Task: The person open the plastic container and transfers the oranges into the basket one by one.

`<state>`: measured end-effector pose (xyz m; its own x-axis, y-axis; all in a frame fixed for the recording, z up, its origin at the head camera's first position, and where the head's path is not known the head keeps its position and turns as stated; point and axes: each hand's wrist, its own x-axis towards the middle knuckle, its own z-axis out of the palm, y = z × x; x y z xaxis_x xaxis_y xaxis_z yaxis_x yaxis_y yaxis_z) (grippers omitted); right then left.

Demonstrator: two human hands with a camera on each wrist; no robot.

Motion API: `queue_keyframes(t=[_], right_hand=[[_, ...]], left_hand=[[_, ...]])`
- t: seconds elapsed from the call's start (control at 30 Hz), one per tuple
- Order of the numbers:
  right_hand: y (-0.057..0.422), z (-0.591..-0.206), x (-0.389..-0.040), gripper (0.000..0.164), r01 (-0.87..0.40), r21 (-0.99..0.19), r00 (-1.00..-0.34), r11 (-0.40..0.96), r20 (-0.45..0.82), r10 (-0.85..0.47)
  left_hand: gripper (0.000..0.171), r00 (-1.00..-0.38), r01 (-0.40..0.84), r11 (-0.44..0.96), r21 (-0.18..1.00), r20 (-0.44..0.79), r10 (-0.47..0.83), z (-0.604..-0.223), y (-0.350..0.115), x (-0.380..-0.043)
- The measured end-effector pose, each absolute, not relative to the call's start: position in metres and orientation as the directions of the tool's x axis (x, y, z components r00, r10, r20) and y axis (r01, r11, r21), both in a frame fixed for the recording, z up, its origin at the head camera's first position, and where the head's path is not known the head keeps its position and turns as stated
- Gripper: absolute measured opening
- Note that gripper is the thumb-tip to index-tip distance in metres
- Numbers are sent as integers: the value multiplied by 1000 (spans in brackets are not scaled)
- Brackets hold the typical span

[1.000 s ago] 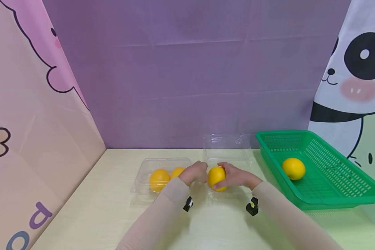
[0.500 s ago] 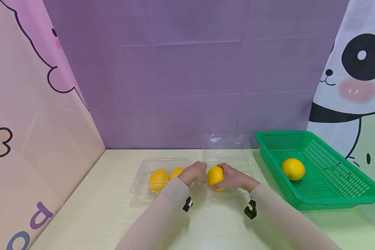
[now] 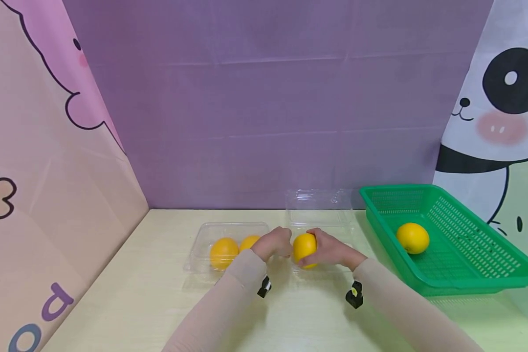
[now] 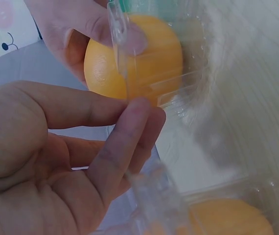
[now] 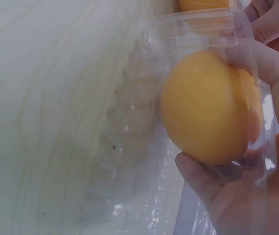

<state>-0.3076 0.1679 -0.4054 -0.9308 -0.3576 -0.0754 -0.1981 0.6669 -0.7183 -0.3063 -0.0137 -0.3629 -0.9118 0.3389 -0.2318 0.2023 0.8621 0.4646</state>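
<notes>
Between thumb and fingers, my right hand (image 3: pixel 332 248) grips an orange (image 3: pixel 305 247) inside a clear plastic clamshell box. Its hinged lid (image 3: pixel 320 207) stands up at the back. In the left wrist view, my left hand (image 4: pixel 56 161) pinches the edge of this box close to the orange. The right wrist view shows the held orange (image 5: pixel 203 107) within the clear walls, with my right thumb and fingers around it. To the left stands another clear box (image 3: pixel 235 224) with two oranges visible, one (image 3: pixel 224 253) in full and one (image 3: pixel 248 241) partly behind my left hand.
On the right, a green perforated basket (image 3: pixel 459 254) holds one orange (image 3: pixel 413 238). A purple cloth (image 3: pixel 246 98) rises behind the pale table (image 3: pixel 167 274). Printed panels stand at both sides.
My right hand has shifted very slightly left, still holding the orange. My left hand stays at the box edge. Boxes and basket look unmoved.
</notes>
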Motion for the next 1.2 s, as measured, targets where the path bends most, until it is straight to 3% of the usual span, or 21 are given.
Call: queue_keyframes(t=[1.2], right_hand=[[189, -376, -312, 84, -257, -710, -926, 656, -12, -376]], left_hand=[[12, -913, 252, 869, 426, -194, 360, -366, -14, -309]])
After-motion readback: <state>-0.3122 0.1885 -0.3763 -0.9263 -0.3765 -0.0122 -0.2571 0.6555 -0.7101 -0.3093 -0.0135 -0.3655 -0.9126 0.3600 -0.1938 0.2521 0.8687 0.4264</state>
